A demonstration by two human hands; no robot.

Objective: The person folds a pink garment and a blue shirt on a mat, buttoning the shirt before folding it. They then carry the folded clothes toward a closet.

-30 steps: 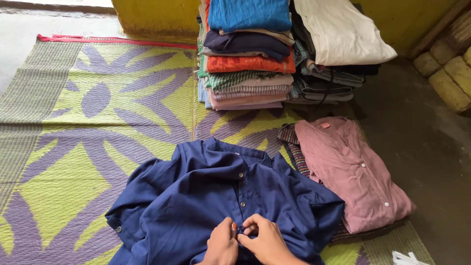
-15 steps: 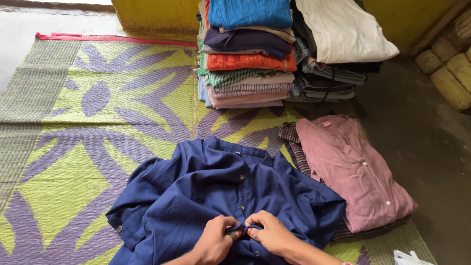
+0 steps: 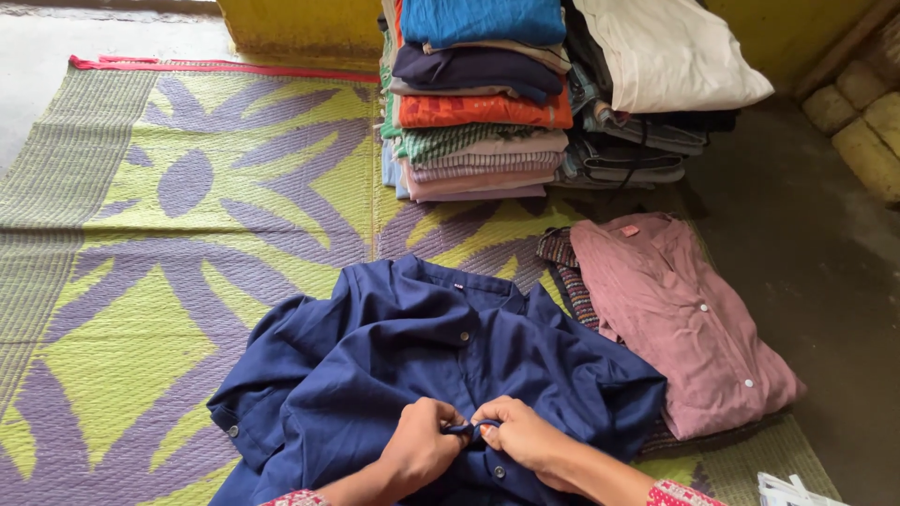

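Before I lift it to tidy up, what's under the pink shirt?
Under the pink shirt a striped folded cloth shows at its left edge, on the woven mat. How much more is covered cannot be seen.

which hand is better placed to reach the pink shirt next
Right. The right hand sits on the blue shirt on the side nearer the pink shirt; the left hand is farther away.

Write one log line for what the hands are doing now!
left hand: pinching placket | right hand: pinching placket | blue shirt: on mat | pink shirt: beside it
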